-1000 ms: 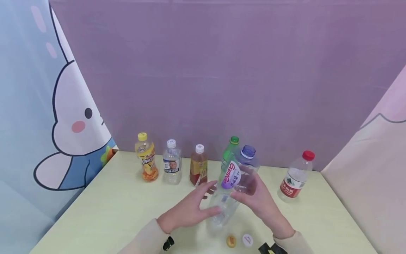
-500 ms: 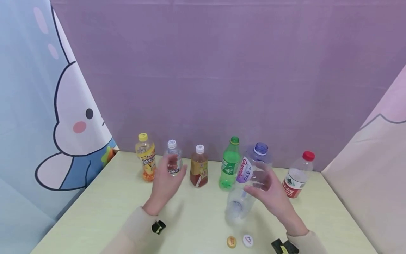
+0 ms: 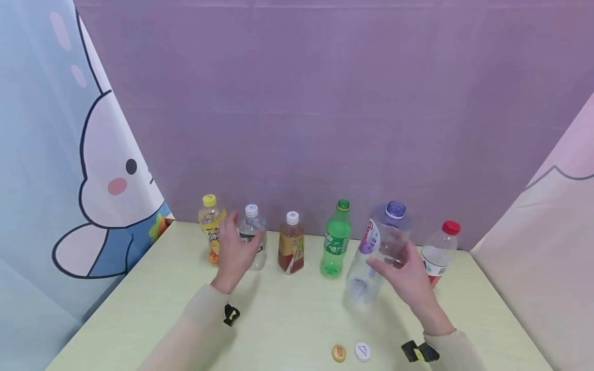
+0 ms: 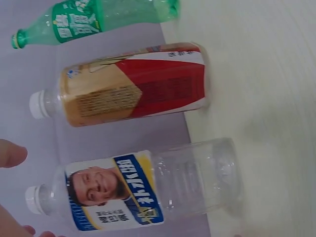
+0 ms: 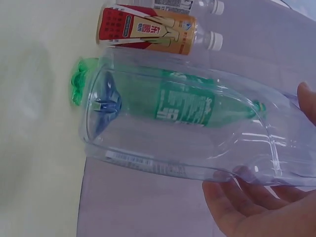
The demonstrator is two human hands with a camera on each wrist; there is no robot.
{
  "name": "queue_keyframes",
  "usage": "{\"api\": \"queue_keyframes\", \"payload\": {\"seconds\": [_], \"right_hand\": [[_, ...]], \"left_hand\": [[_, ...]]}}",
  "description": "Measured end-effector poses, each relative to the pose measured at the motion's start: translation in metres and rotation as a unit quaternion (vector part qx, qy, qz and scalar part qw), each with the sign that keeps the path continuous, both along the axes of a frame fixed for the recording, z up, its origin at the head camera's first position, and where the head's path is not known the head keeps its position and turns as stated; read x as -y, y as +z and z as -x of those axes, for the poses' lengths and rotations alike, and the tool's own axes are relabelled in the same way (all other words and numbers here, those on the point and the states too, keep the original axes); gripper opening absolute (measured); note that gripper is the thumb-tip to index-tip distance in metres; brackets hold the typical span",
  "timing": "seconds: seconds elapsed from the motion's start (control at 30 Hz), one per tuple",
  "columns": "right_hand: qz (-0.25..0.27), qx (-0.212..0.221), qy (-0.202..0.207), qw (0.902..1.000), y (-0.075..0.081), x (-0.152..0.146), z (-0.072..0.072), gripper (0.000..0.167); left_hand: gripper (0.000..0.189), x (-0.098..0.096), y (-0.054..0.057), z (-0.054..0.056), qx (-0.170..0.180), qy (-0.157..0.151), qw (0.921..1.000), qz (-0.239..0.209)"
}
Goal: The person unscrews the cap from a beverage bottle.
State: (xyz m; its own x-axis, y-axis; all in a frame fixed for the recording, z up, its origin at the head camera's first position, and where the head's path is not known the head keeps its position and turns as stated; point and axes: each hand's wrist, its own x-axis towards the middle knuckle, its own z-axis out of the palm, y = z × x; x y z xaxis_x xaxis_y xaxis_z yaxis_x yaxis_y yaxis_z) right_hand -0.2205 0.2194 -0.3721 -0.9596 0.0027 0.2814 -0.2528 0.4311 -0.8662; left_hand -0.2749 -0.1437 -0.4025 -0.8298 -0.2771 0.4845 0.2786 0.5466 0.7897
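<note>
My right hand [image 3: 410,281] grips a large clear, uncapped plastic bottle [image 3: 371,273] with a purple-and-white label and a bluish neck. The right wrist view shows fingers [image 5: 242,197] curled against the side of this bottle [image 5: 197,148]; a green bottle [image 5: 187,101] shows through it. My left hand [image 3: 236,252] holds nothing, its thumb and fingers spread apart at a small clear water bottle [image 3: 252,224] with a white cap. In the left wrist view, that water bottle [image 4: 192,182] stands between thumb and fingertips, with no contact plainly visible.
Two loose caps, an orange one [image 3: 339,353] and a white one [image 3: 362,352], lie near the table's front. A yellow-capped bottle [image 3: 210,216], a brown drink bottle [image 3: 291,247], a green bottle [image 3: 336,237] and a red-capped bottle [image 3: 441,252] stand along the back.
My left hand has left the large bottle and moved left to the small water bottle. My right hand has carried the large bottle to the right, uncovering the green bottle in the head view.
</note>
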Motion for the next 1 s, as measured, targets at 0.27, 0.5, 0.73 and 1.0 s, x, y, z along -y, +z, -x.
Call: {"api": "queue_keyframes", "payload": {"seconds": [0.27, 0.5, 0.73, 1.0], "right_hand": [[0.013, 0.027, -0.030, 0.9991, -0.004, -0.005, 0.013, 0.093], [0.007, 0.040, -0.053, 0.9977, -0.008, -0.013, 0.023, 0.099], [0.002, 0.056, -0.061, 0.9966, -0.016, -0.016, 0.037, 0.102], [0.001, 0.072, -0.035, 0.9968, -0.027, -0.018, 0.057, 0.107]], "left_hand": [[0.092, 0.002, -0.010, 0.016, 0.032, 0.007, 0.9993, 0.017], [0.090, 0.001, -0.021, 0.027, 0.047, -0.003, 0.9988, 0.012], [0.086, 0.005, -0.027, 0.031, 0.054, -0.019, 0.9983, -0.009], [0.088, 0.009, -0.029, 0.032, 0.067, -0.027, 0.9972, -0.019]]}}
